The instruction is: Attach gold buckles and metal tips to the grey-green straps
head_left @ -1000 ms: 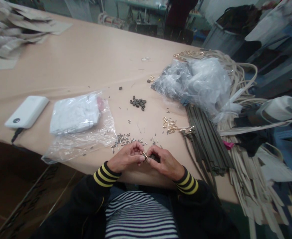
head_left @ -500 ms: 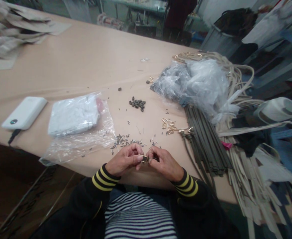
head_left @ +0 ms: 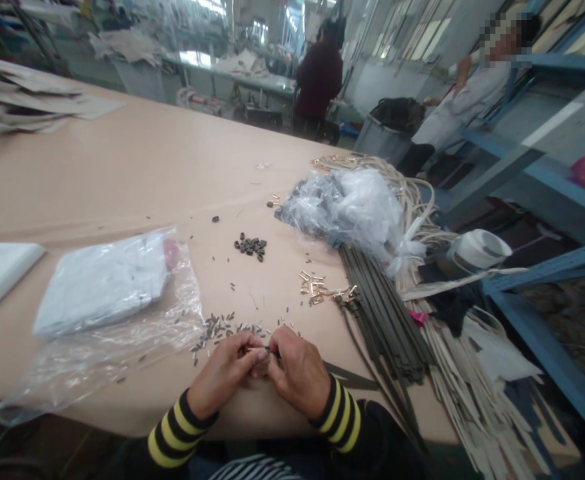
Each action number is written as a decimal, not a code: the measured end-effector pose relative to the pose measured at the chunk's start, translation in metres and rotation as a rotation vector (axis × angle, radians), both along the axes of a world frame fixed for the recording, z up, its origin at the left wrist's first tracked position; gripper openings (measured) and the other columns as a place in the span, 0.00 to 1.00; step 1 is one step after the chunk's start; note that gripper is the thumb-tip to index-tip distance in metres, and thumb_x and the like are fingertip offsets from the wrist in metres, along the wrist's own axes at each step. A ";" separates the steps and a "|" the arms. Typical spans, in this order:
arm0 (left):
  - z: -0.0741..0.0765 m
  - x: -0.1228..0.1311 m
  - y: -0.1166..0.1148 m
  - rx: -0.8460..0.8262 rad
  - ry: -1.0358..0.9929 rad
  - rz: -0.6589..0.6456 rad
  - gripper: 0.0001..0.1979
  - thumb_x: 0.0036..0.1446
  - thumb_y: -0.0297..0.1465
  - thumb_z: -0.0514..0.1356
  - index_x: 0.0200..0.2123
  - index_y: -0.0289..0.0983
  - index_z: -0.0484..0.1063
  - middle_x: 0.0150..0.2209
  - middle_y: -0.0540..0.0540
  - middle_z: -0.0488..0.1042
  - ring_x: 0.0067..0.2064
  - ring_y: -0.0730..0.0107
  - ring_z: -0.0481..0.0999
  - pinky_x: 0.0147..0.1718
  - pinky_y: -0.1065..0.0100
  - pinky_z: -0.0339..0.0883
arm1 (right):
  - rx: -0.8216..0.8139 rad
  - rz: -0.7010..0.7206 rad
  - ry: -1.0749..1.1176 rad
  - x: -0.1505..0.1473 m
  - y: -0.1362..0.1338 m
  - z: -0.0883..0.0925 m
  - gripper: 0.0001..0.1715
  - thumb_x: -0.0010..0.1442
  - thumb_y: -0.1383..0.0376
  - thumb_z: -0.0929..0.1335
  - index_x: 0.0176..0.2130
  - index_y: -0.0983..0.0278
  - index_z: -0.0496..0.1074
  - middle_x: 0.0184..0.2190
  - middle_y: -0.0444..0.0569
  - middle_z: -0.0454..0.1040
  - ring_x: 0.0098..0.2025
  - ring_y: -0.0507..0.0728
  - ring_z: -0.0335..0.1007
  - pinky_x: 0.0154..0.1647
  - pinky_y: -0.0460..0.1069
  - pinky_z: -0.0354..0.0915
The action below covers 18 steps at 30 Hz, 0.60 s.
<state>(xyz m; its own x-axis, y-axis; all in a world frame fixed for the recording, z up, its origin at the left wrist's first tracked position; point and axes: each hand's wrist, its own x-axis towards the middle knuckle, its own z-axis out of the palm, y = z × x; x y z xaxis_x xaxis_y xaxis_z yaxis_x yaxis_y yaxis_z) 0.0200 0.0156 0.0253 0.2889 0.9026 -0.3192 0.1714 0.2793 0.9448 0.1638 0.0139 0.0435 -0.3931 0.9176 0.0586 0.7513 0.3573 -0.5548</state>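
At the near edge of the table, my left hand [head_left: 222, 371] and my right hand [head_left: 298, 368] meet, fingertips almost touching. The left thumb and fingers pinch a small gold-coloured rectangular buckle [head_left: 257, 349], mostly covered now. My right hand is closed on the end of a dark olive strap [head_left: 350, 377], which trails out to the right beneath it. Just beyond the fingers lie many tiny metal pieces [head_left: 217, 328]. Farther off is a small heap of dark strap loops [head_left: 250, 247], and more gold-coloured buckles [head_left: 313, 288] lie to the right.
On the right lies a bundle of dark straps [head_left: 385, 317], with beige straps [head_left: 460, 400] beside it. Crumpled plastic bags [head_left: 345, 207] sit behind. A clear-wrapped white packet [head_left: 105, 277] and a white box-shaped device [head_left: 2, 273] occupy the left. Two people stand beyond the table.
The view has tilted up and shifted, bringing the people and shelving into sight. My hands have drawn closer together and turned, so the buckle shows less.
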 end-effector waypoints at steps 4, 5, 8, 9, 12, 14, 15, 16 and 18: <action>-0.004 -0.002 0.005 0.118 0.079 0.102 0.10 0.48 0.35 0.56 0.23 0.35 0.62 0.16 0.54 0.63 0.20 0.76 0.61 0.20 0.73 0.55 | 0.025 0.005 0.013 -0.002 0.008 -0.002 0.05 0.47 0.73 0.60 0.28 0.63 0.60 0.24 0.45 0.64 0.26 0.53 0.59 0.27 0.46 0.55; -0.004 -0.002 0.006 0.134 0.079 0.121 0.10 0.48 0.35 0.56 0.23 0.35 0.62 0.17 0.54 0.62 0.20 0.76 0.61 0.20 0.73 0.55 | 0.007 0.005 0.034 -0.001 0.013 -0.002 0.05 0.47 0.73 0.60 0.28 0.64 0.61 0.24 0.45 0.64 0.26 0.52 0.59 0.27 0.46 0.56; -0.008 -0.003 0.010 0.109 0.038 0.144 0.11 0.49 0.37 0.55 0.23 0.35 0.61 0.18 0.52 0.66 0.20 0.76 0.63 0.19 0.74 0.56 | -0.146 0.091 0.109 0.003 0.036 0.000 0.02 0.49 0.70 0.62 0.28 0.65 0.63 0.22 0.43 0.65 0.24 0.50 0.60 0.25 0.44 0.56; -0.009 -0.003 0.012 0.080 0.020 0.149 0.11 0.49 0.38 0.54 0.23 0.36 0.61 0.18 0.52 0.67 0.20 0.76 0.64 0.19 0.74 0.57 | -0.200 0.137 0.119 0.005 0.049 0.001 0.02 0.50 0.69 0.63 0.29 0.65 0.65 0.22 0.42 0.66 0.24 0.49 0.61 0.25 0.43 0.57; -0.015 -0.004 0.015 -0.011 -0.006 0.183 0.12 0.49 0.39 0.52 0.24 0.36 0.59 0.15 0.51 0.68 0.16 0.77 0.64 0.16 0.75 0.57 | -0.165 0.147 0.001 0.003 0.094 0.004 0.06 0.53 0.67 0.63 0.31 0.65 0.69 0.25 0.43 0.71 0.27 0.49 0.65 0.29 0.42 0.59; -0.018 -0.004 0.016 -0.038 -0.008 0.214 0.11 0.49 0.38 0.52 0.23 0.36 0.58 0.12 0.53 0.66 0.13 0.79 0.61 0.13 0.77 0.54 | -0.059 0.044 -0.127 -0.006 0.125 0.003 0.09 0.54 0.68 0.62 0.33 0.66 0.70 0.28 0.46 0.73 0.30 0.50 0.67 0.33 0.43 0.60; -0.019 -0.004 0.016 -0.043 -0.010 0.226 0.11 0.48 0.38 0.52 0.23 0.36 0.58 0.11 0.54 0.65 0.12 0.80 0.60 0.12 0.78 0.52 | -0.028 0.008 -0.161 -0.012 0.138 0.002 0.10 0.55 0.69 0.61 0.34 0.66 0.71 0.30 0.48 0.74 0.33 0.51 0.67 0.35 0.44 0.60; -0.019 -0.004 0.017 -0.045 -0.011 0.233 0.11 0.48 0.38 0.52 0.22 0.36 0.57 0.10 0.55 0.64 0.11 0.81 0.59 0.11 0.79 0.50 | -0.005 -0.018 -0.188 -0.019 0.149 0.000 0.11 0.55 0.69 0.60 0.34 0.66 0.71 0.31 0.49 0.74 0.35 0.52 0.68 0.37 0.45 0.60; -0.019 -0.005 0.017 -0.044 -0.010 0.238 0.11 0.48 0.38 0.51 0.22 0.36 0.57 0.10 0.56 0.63 0.10 0.82 0.57 0.09 0.79 0.48 | 0.020 -0.048 -0.235 -0.033 0.166 -0.004 0.12 0.55 0.70 0.60 0.32 0.66 0.72 0.33 0.53 0.74 0.38 0.55 0.68 0.40 0.46 0.60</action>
